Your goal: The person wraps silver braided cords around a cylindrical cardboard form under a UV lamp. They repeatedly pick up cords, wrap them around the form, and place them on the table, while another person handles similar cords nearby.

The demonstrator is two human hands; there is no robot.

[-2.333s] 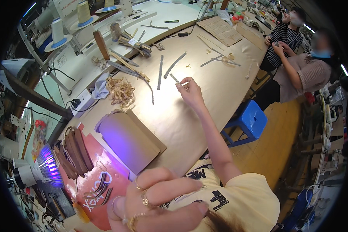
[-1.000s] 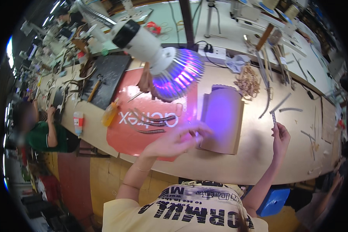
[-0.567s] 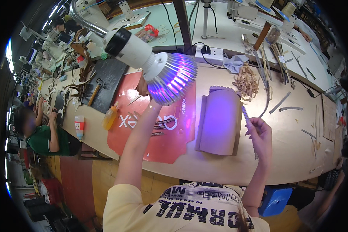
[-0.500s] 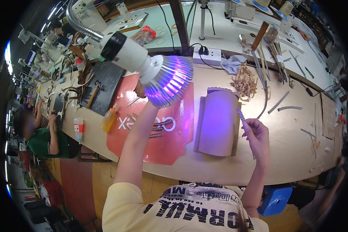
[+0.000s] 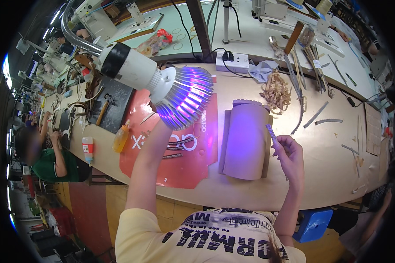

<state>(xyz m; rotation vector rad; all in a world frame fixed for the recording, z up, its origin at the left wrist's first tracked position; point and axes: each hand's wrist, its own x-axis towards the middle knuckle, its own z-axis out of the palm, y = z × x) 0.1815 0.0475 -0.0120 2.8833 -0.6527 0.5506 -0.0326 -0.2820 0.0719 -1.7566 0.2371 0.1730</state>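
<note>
My right hand (image 5: 289, 153) pinches a thin grey braided strip (image 5: 271, 131), whose upper end sticks up past the fingertips. It is just right of a curved brown board form (image 5: 245, 140) with a scalloped far edge, lit violet by the lamp. My left forearm (image 5: 147, 171) reaches over a red sheet (image 5: 188, 175). The lamp head (image 5: 182, 98) hides my left hand and whatever it may hold. Several dark braided strips (image 5: 173, 155) lie on the red sheet beside that forearm.
A glue bottle (image 5: 121, 138) and a white bottle (image 5: 88, 149) stand left. A hammer (image 5: 102, 113) lies on a black slab (image 5: 114, 98). Curled tan scraps (image 5: 277, 93), a power strip (image 5: 232, 62) and loose grey strips (image 5: 316, 115) lie at the back and right. A co-worker (image 5: 52, 162) sits left.
The lamp appears shifted left and slightly down in the picture, with the view itself moving a little. My left forearm is a bit lower. My right hand still pinches the strip, almost unmoved.
</note>
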